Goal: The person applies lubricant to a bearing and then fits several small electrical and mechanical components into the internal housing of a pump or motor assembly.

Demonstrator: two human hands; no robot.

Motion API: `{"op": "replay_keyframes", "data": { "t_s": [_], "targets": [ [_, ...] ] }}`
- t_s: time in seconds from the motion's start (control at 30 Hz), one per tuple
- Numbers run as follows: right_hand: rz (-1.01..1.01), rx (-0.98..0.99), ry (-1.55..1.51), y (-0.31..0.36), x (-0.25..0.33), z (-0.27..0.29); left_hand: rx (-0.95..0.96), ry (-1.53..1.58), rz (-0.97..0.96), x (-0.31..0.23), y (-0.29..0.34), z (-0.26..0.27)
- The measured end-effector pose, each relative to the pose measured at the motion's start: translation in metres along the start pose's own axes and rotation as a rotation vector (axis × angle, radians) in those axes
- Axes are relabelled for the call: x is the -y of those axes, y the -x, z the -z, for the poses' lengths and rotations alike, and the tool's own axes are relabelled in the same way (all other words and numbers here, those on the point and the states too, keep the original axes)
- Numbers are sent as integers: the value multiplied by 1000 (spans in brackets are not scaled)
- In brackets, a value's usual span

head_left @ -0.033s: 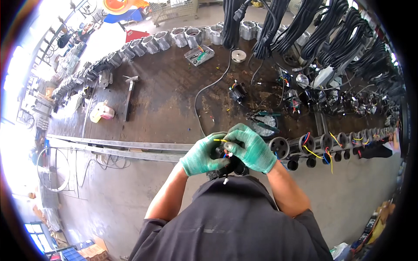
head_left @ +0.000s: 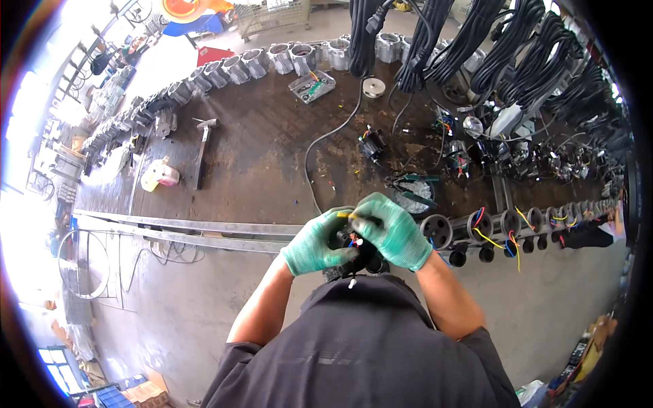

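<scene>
My left hand (head_left: 311, 243), in a green-coated glove, curls round a dark cylindrical part (head_left: 367, 256) at the table's near edge. Much of that part is hidden by the gloves. Close beside it, my right hand (head_left: 396, 234), gloved alike, pinches a yellow wire (head_left: 343, 215) between thumb and fingers. The wire's tip points left, over the left fingers. Short red, blue and white wire ends (head_left: 355, 243) show in the gap between my hands.
Beyond my hands lies a bowl (head_left: 413, 193) with green-handled pliers on it. Wheel-like dark parts (head_left: 436, 232) with coloured wires line the near edge to the right. A hammer (head_left: 205, 139) rests at left. Black cable bundles (head_left: 469, 37) hang above, before metal housings (head_left: 279, 59).
The fingertips of my right hand have shifted slightly up and left along the yellow wire, and the wire's visible end sits a little higher. My left hand keeps its place.
</scene>
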State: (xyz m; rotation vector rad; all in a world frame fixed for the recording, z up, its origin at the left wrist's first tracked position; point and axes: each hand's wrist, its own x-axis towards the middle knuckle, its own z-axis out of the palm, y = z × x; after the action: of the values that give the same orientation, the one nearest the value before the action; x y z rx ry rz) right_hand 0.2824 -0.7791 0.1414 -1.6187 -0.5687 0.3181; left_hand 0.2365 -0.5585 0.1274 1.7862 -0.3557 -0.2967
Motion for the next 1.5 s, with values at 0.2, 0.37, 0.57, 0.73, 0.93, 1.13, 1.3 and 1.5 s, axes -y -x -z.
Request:
{"op": "replay_keyframes", "data": {
  "t_s": [0.2,0.37,0.57,0.73,0.93,1.13,1.3,1.5],
  "targets": [
    [-93,-56,-294,-12,14,3,-29,133,23,21,14,-7],
    [-62,-2,44,-21,13,-5,-62,224,51,30,22,-9],
    [-107,-91,-221,-34,0,-22,-148,457,112,24,22,-12],
    [-183,-195,-519,-53,-6,-26,-124,347,30,21,18,-12],
    [-48,-118,-47,-64,-20,-14,-204,489,154,30,34,-12],
    [229,291,214,-24,9,-1,-199,471,128,39,36,-9],
    [191,263,273,-20,8,5,-64,441,142,32,25,6],
    [155,237,420,-18,3,32,132,348,108,32,-11,33]
  ]
}}
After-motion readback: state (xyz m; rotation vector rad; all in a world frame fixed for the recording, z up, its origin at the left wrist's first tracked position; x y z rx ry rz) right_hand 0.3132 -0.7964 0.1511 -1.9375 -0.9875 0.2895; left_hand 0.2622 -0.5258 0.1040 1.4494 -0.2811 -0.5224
